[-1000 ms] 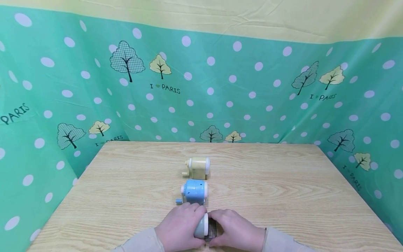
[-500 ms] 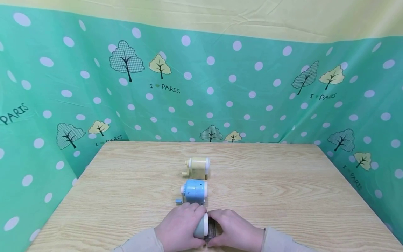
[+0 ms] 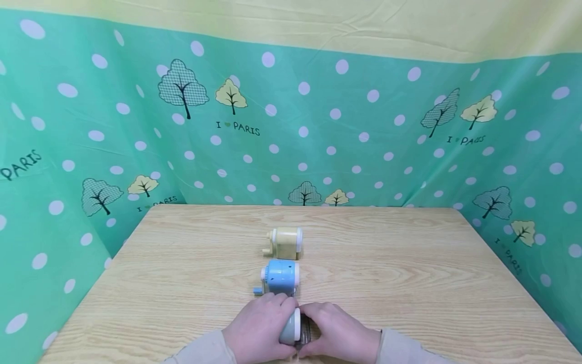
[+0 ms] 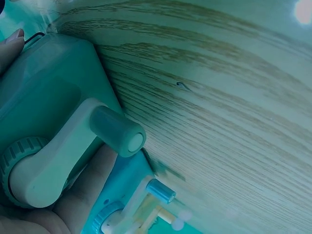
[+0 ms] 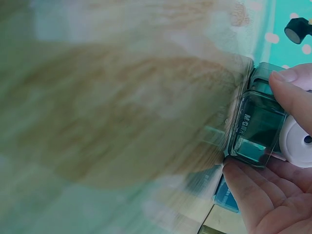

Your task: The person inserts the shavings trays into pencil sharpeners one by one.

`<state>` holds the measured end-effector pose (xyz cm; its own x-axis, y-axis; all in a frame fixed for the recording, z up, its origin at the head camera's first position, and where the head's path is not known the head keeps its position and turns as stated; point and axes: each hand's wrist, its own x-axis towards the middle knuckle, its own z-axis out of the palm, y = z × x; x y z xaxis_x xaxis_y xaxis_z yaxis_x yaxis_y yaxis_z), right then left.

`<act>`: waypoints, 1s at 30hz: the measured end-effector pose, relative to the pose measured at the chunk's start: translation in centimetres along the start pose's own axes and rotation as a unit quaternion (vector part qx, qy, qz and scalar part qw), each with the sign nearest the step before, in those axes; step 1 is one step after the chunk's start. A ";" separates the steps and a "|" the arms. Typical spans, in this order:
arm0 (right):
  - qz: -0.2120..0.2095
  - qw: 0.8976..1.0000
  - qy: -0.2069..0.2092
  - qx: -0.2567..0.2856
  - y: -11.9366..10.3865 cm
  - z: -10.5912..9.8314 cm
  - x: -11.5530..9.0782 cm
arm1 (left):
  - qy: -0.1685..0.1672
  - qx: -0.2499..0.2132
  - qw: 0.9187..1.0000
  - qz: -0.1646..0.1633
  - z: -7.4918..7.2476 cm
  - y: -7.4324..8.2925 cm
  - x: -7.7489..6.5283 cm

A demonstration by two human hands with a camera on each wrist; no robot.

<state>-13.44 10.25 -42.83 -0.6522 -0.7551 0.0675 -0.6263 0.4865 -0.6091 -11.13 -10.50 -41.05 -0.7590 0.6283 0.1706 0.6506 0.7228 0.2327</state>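
Observation:
At the table's near edge, a grey-green crank pencil sharpener [image 3: 290,331] is held by my left hand [image 3: 259,328], whose fingers curl over its body. Its crank [image 4: 63,151] shows in the left wrist view, with fingers reaching behind it. My right hand [image 3: 343,333] pinches the clear dark shavings drawer [image 5: 256,126] between thumb and fingers. That drawer sticks out from the sharpener's white front face [image 5: 297,141]. Just beyond the left hand stands a blue sharpener [image 3: 282,273], its lower part overlapped by the fingers in the head view.
Behind the blue one stands a cream-yellow sharpener [image 3: 286,242], its crank also pointing left. All three line up on a wood-grain table [image 3: 409,263]. A green dotted curtain [image 3: 304,131] hangs round the back and sides.
The right hand has shifted very slightly left with the drawer, which sticks out a touch less. The left hand and the other sharpeners have stayed put.

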 end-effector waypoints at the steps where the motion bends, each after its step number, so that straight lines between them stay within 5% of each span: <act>1: 0.000 1.000 0.001 0.001 0.0 0.0 0.0 | 0.001 0.000 1.000 0.001 0.0 0.0 0.0; 18: 0.019 1.000 0.007 -0.007 0.2 0.0 -0.4 | -0.008 0.008 1.000 0.024 -0.4 -0.3 -0.3; 30: 0.029 1.000 0.004 -0.008 0.6 -0.4 -0.8 | -0.032 -0.018 0.999 0.009 -1.0 -0.4 -0.3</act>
<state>-13.46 11.27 -42.90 -0.6909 -0.7219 0.0392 -0.5945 0.5365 -0.5990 -11.16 -11.23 -40.27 -0.7441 0.6585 0.1131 0.6613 0.7019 0.2646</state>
